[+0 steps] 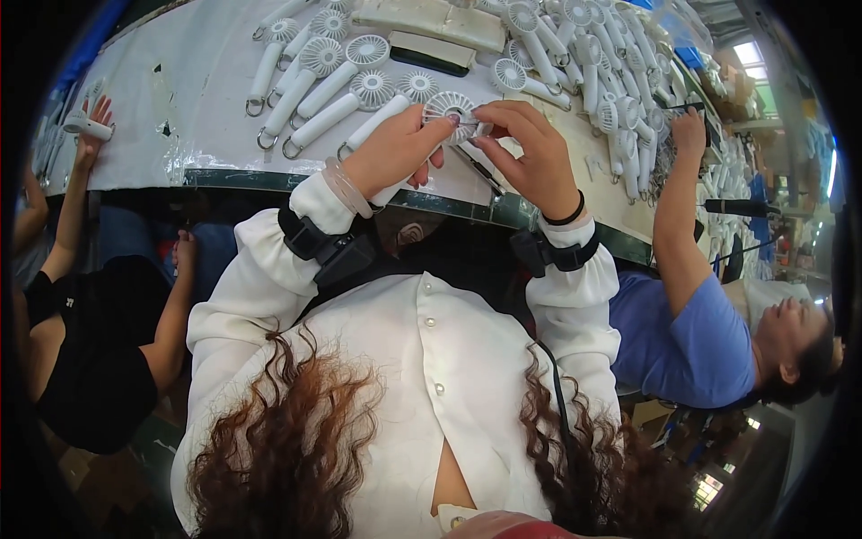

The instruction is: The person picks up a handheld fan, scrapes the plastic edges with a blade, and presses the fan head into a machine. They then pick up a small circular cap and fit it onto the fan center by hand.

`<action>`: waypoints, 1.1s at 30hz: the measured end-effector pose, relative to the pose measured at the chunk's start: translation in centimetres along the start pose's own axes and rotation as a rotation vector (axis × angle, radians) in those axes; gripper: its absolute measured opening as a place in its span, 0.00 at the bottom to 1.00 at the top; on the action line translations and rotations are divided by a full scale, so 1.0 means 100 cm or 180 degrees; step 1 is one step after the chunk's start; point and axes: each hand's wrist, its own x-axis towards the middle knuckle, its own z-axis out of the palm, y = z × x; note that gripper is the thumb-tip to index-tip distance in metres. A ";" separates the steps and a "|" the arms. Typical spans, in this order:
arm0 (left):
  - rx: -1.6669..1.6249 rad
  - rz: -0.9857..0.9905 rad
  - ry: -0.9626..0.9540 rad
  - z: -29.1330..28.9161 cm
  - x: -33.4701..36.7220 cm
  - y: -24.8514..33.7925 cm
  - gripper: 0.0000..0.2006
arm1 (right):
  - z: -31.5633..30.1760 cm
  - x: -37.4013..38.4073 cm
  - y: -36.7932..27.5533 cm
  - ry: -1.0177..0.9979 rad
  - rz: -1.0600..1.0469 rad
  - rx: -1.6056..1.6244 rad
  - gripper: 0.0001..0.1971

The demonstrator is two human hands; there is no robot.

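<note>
Fan (449, 110), white plastic with a round ribbed grille, sits at 12 o'clock above the tabletop (180, 108); I see my left hand (395, 148) and right hand (530, 153) pinching its head.

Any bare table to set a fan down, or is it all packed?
Bare white table lies left of the row of white handheld fans, up to a co-worker's hand at the far left edge. Right of the left hand and right hand, which hold one fan, fans are piled densely.
</note>
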 end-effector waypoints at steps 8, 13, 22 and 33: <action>0.0239 0.0015 0.0017 -0.002 0.000 0.005 0.21 | -0.004 0.003 0.003 -0.0028 -0.0161 -0.0230 0.17; 0.0467 -0.0115 -0.0186 -0.004 0.007 0.002 0.20 | -0.009 0.015 0.008 -0.0388 -0.0486 -0.0272 0.16; 0.0072 -0.0048 -0.0339 -0.004 0.000 0.002 0.19 | -0.010 0.020 0.023 -0.0536 -0.0241 0.0419 0.15; -0.0236 -0.0274 -0.0520 -0.009 0.002 0.004 0.17 | -0.007 0.019 0.023 -0.0581 -0.0633 0.0159 0.14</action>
